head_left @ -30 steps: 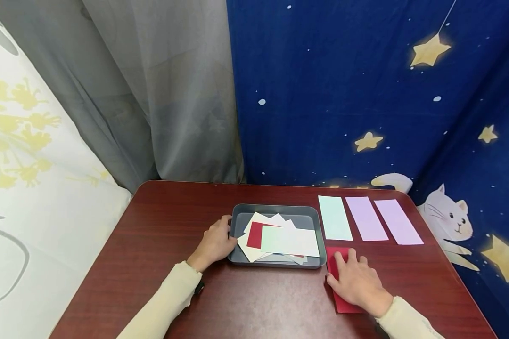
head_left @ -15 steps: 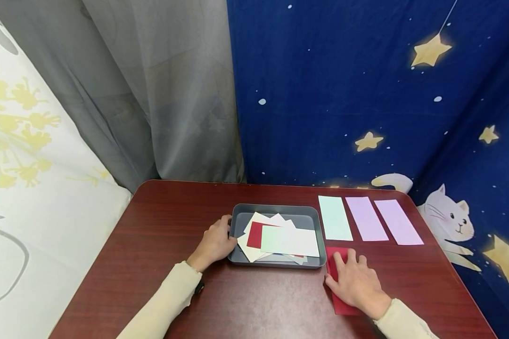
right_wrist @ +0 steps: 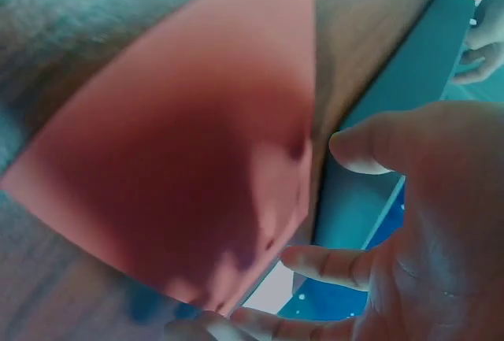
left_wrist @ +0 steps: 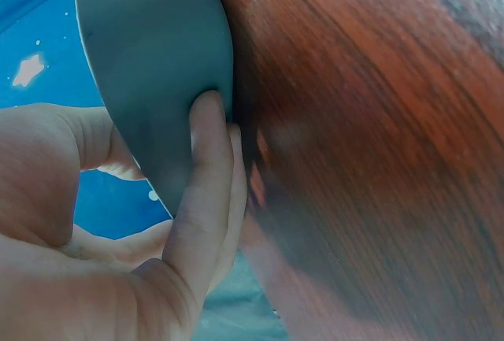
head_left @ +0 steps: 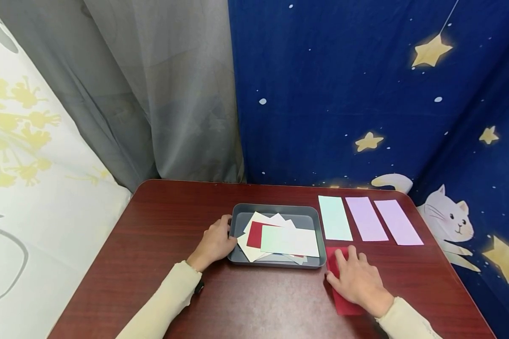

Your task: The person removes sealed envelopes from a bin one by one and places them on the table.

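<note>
My left hand (head_left: 214,241) grips the left rim of a dark grey tray (head_left: 275,208), its thumb over the rim and its fingers against the outer wall (left_wrist: 153,50). Inside the tray lie overlapping paper cards: a pale green-white card (head_left: 290,240) on top, a red card (head_left: 255,235) and several cream ones beneath. My right hand (head_left: 357,278) lies over a red paper rectangle (head_left: 343,306) beside the tray's near right corner, fingers spread and slightly bent. In the right wrist view the fingertips are near that red paper's (right_wrist: 173,176) edge, and the thumb stands off it.
A mint card (head_left: 335,218) and two lilac cards, one in the middle (head_left: 366,219) and one at the right (head_left: 398,222), lie in a row at the table's far right. The brown wooden table (head_left: 165,221) ends at grey and starry blue curtains.
The right hand has shifted very slightly, its fingertips a little farther from me. The red paper under it has moved a touch toward me. Left hand and tray stay put.
</note>
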The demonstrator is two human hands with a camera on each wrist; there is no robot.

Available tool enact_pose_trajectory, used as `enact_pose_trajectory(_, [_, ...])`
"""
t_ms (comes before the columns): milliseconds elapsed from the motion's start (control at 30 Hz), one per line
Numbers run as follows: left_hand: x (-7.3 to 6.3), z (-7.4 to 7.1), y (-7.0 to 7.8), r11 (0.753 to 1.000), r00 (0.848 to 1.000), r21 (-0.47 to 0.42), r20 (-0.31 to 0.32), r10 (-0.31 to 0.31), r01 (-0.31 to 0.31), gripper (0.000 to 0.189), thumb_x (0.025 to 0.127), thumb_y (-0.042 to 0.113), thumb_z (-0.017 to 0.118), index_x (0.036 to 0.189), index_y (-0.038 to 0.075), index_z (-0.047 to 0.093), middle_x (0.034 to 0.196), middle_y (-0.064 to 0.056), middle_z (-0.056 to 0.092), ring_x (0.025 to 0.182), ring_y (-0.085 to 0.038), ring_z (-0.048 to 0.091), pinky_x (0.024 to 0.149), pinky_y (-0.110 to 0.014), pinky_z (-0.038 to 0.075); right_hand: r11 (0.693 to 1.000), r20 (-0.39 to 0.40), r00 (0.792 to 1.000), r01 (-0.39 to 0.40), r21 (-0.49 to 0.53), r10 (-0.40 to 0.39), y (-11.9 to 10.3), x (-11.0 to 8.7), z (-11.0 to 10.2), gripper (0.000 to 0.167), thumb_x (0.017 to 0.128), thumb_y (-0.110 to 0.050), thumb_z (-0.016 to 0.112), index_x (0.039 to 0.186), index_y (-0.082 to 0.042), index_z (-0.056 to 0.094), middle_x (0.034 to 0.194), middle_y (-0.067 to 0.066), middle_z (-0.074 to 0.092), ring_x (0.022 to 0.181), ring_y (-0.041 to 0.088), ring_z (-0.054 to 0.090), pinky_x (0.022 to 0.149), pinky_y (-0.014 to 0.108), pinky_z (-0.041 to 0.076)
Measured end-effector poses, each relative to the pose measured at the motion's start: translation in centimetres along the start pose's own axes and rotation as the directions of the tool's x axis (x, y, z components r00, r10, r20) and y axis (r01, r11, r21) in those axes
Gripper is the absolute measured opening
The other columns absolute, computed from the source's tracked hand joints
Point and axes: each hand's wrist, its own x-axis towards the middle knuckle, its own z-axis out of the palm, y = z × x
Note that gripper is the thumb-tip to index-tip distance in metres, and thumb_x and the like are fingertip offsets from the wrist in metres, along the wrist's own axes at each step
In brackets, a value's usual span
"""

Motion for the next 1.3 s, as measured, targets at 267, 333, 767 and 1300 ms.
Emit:
enact_pose_trajectory(267, [0.1, 0.0, 0.1, 1.0, 0.999, -0.005, 0.023, -0.03, 0.031, 0.067, 0.087, 0.012, 0.072, 0.148, -0.005, 0.052, 0.113, -0.016, 0.072, 0.095, -0.034, 0.072, 0.081, -0.056, 0.058, 0.999, -0.093, 0.995, 0.044, 0.021, -0.042, 0.1, 0.5, -1.4, 0.055, 0.092, -0.032, 0.077, 0.135, -0.001, 0.061, 0.118, 0.024, 0.057, 0.087, 0.035, 0.058, 0.057, 0.055, 0.059])
enact_pose_trajectory(333, [0.2, 0.2, -0.1, 1.0, 0.999, 0.003, 0.023, -0.026, 0.026, 0.067, 0.086, 0.014, 0.072, 0.148, -0.005, 0.052, 0.113, -0.016, 0.072, 0.094, -0.033, 0.072, 0.079, -0.054, 0.058, 0.998, -0.107, 0.992, 0.063, 0.013, -0.061, 0.2, 0.7, -1.7, 0.055, 0.092, -0.03, 0.077, 0.136, 0.0, 0.061, 0.116, 0.023, 0.057, 0.086, 0.034, 0.058, 0.055, 0.053, 0.058])
enact_pose_trajectory(767, [-0.5, -1.2, 1.8, 0.999, 0.999, -0.016, 0.027, -0.037, 0.037, 0.065, 0.088, 0.01, 0.07, 0.147, -0.007, 0.052, 0.114, -0.019, 0.071, 0.096, -0.036, 0.071, 0.083, -0.056, 0.058, 0.961, -0.235, 0.934, 0.277, 0.006, -0.268, -0.6, 3.9, -3.3, 0.044, 0.087, -0.018, 0.08, 0.128, -0.005, 0.07, 0.121, 0.019, 0.064, 0.1, 0.036, 0.061, 0.063, 0.045, 0.059])
enact_pose_trajectory(1300, [-0.6, -1.7, 2.6, 0.999, 0.999, -0.002, 0.033, -0.041, 0.041, 0.064, 0.088, 0.008, 0.07, 0.148, -0.008, 0.052, 0.113, -0.017, 0.072, 0.095, -0.034, 0.072, 0.083, -0.055, 0.059, 0.841, -0.087, 0.84, 0.54, 0.028, -0.536, -4.4, 8.4, -4.0, 0.046, 0.09, -0.018, 0.087, 0.131, -0.007, 0.07, 0.127, 0.011, 0.065, 0.115, 0.035, 0.059, 0.095, 0.049, 0.055])
